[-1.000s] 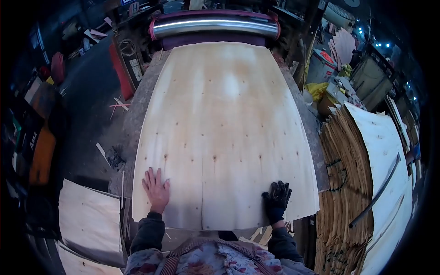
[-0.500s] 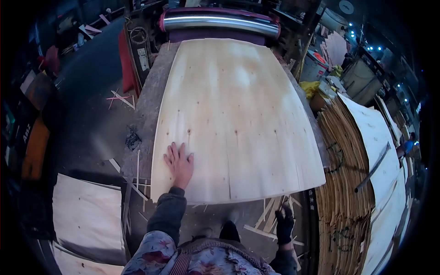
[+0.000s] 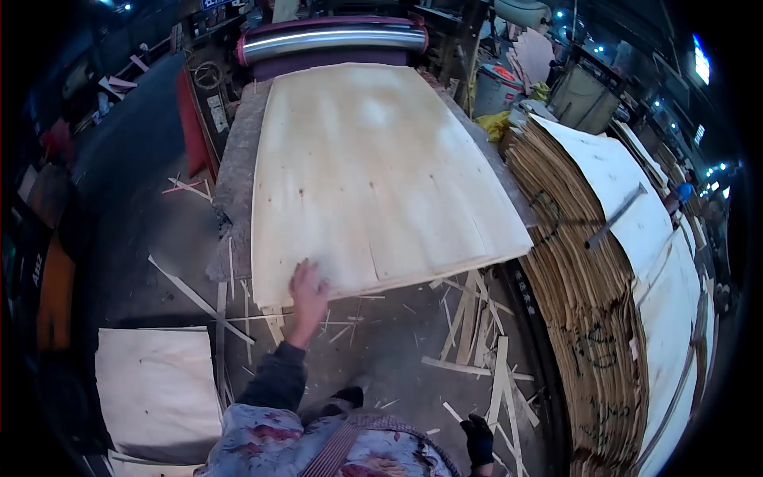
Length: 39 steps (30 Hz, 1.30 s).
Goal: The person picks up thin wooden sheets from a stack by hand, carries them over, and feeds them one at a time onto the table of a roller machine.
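Veneer sheet (image 3: 373, 159) on bench (image 3: 242, 151), left hand (image 3: 308, 300) at near edge

The veneer sheet lies flat on the grey bench, its far end just before a steel roller (image 3: 334, 44) with red end caps. Small knots mark the face; a split runs inward from the near edge, and layered edges show along that side.

Left hand: bare, positioned at the near left part of the sheet. Grip: released; the fingers are extended over the upper face. A dark sleeve (image 3: 276, 375) covers the forearm, and a floral garment (image 3: 258, 433) covers the upper arm.

Right hand (image 3: 478, 441): fitted with a black glove, clear of the sheet, low at the person's right side, seen against the floor (image 3: 389, 338). Grip: cannot be determined; the dark fingers do not show distinctly.

Surroundings: wooden strips (image 3: 469, 326) lie scattered on the floor at the near end of the bench, some beside the right hand in the view. To the right of the bench stands a tall veneer stack (image 3: 560, 294) with brown, ragged edges and a pale top face; a dark bar (image 3: 616, 215) lies across that face. At lower left is a smaller pile of pale sheets (image 3: 159, 389).
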Tool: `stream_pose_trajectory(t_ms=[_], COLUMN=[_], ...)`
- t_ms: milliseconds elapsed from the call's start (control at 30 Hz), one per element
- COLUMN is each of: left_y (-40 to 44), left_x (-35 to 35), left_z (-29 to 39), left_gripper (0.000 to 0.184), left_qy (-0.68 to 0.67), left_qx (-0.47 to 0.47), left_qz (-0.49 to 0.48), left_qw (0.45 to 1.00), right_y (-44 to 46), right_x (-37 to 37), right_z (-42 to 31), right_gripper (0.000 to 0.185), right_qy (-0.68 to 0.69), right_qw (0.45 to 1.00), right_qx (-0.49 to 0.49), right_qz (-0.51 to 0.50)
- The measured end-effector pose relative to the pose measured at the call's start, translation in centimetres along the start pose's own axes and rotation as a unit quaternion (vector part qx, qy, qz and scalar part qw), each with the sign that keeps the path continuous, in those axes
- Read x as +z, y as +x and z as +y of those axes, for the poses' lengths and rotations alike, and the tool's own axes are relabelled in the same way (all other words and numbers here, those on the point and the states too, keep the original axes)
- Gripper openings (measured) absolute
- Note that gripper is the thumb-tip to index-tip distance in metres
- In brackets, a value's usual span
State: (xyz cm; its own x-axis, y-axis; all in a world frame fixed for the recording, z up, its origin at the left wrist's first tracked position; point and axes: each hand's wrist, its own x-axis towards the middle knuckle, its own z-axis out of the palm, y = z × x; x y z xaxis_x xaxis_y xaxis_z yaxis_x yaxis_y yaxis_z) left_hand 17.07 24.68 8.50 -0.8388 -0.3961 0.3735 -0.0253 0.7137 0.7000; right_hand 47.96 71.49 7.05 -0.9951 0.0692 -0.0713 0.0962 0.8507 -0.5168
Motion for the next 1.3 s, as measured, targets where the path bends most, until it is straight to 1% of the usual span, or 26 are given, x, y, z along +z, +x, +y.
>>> stream_pose_trajectory(t_ms=[67,100,133,167,200,233,267,300,367,400,467,500,567,600,667,800,867,900,967,1000,1067,1100,1167,1200,1267,1300], left_y=[-5.3,-7.8,-10.5,-12.8,-15.2,-17.8,-20.3,-23.0,-27.8,-29.6,-32.4,-33.3,-34.5,-35.0,-35.7,-36.4,-37.0,-37.3,-37.1,-36.3,-34.1,-33.5,-32.7,-32.2,-31.3,-31.0], left_x=[0.8,1.1,1.5,1.8,2.0,1.8,1.5,1.2,0.6,-0.2,-1.8,-2.5,-3.5,-3.3,-2.4,-2.1,-0.7,0.1,1.7,2.2,2.9,3.6,5.3,6.0,7.5,8.3], left_z=[4.0,6.3,8.6,10.6,12.6,14.5,16.2,17.4,19.5,20.2,21.9,22.7,23.6,23.5,23.8,26.7,27.7,27.5,26.9,26.8,26.3,25.7,24.2,23.9,23.8,24.2], left_gripper=[0.044,0.043,0.042,0.041,0.04,0.04,0.039,0.039,0.04,0.04,0.04,0.04,0.039,0.039,0.038,0.038,0.036,0.036,0.033,0.033,0.032,0.032,0.031,0.031,0.031,0.031], left_qy=[-0.033,-0.075,-0.116,-0.139,-0.161,-0.165,-0.166,-0.161,-0.173,-0.172,-0.148,-0.148,-0.134,-0.131,-0.159,-0.149,-0.147,-0.148,-0.145,-0.144,-0.156,-0.154,-0.159,-0.159,-0.103,-0.104], left_qx=[0.069,0.072,0.073,0.089,0.103,0.127,0.151,0.154,0.178,0.181,0.211,0.216,0.204,0.206,0.238,0.256,0.308,0.307,0.356,0.355,0.281,0.281,0.285,0.286,0.274,0.276], left_qz=[-0.058,-0.105,-0.151,-0.178,-0.204,-0.225,-0.243,-0.243,-0.324,-0.325,-0.374,-0.375,-0.398,-0.401,-0.39,-0.426,-0.436,-0.439,-0.377,-0.379,-0.466,-0.469,-0.426,-0.429,-0.473,-0.478], left_qw=[0.995,0.989,0.979,0.97,0.96,0.952,0.944,0.944,0.913,0.912,0.891,0.889,0.884,0.883,0.875,0.855,0.832,0.831,0.843,0.842,0.824,0.823,0.844,0.842,0.831,0.827], right_y=[-5.9,-8.8,-12.1,-15.8,-19.3,-22.3,-24.8,-27.0,-30.8,-32.7,-35.6,-36.8,-39.0,-39.8,-41.2,-42.0,-41.5,-41.2,-40.4,-40.0,-38.8,-38.2,-37.4,-37.0,-36.4,-36.1], right_x=[1.7,2.6,3.6,4.6,5.0,5.2,5.3,5.5,5.8,5.8,5.8,5.8,5.9,5.9,5.9,5.8,5.6,5.5,5.2,5.1,4.6,4.4,3.9,3.6,2.9,2.6], right_z=[3.2,5.0,6.4,6.9,7.2,7.7,8.2,8.3,9.3,9.9,10.8,11.2,12.1,12.6,12.9,12.9,12.8,12.7,12.7,12.7,12.9,13.0,13.1,13.2,13.4,13.5], right_gripper=[0.013,0.015,0.015,0.025,0.041,0.041,0.041,0.04,0.04,0.039,0.039,0.038,0.038,0.037,0.037,0.036,0.035,0.035,0.035,0.034,0.034,0.034,0.033,0.033,0.033,0.033], right_qy=[0.045,-0.03,-0.007,0.136,0.273,0.263,0.245,0.241,0.24,0.24,0.243,0.246,0.251,0.253,0.258,0.262,0.262,0.261,0.262,0.263,0.263,0.263,0.264,0.265,0.265,0.266], right_qw=[0.998,0.999,0.999,0.986,0.934,0.932,0.937,0.937,0.935,0.933,0.929,0.927,0.923,0.922,0.918,0.909,0.905,0.904,0.901,0.9,0.898,0.897,0.895,0.894,0.891,0.888], right_qx=[0.037,-0.029,-0.032,0.101,0.23,0.25,0.247,0.251,0.261,0.268,0.278,0.283,0.29,0.292,0.302,0.324,0.335,0.338,0.346,0.348,0.353,0.356,0.359,0.361,0.367,0.375], right_qz=[0.001,0.01,0.027,0.004,-0.021,-0.023,-0.022,-0.023,-0.02,-0.016,-0.007,-0.003,0.004,0.007,0.014,0.024,0.024,0.023,0.022,0.02,0.02,0.02,0.021,0.023,0.027,0.029])
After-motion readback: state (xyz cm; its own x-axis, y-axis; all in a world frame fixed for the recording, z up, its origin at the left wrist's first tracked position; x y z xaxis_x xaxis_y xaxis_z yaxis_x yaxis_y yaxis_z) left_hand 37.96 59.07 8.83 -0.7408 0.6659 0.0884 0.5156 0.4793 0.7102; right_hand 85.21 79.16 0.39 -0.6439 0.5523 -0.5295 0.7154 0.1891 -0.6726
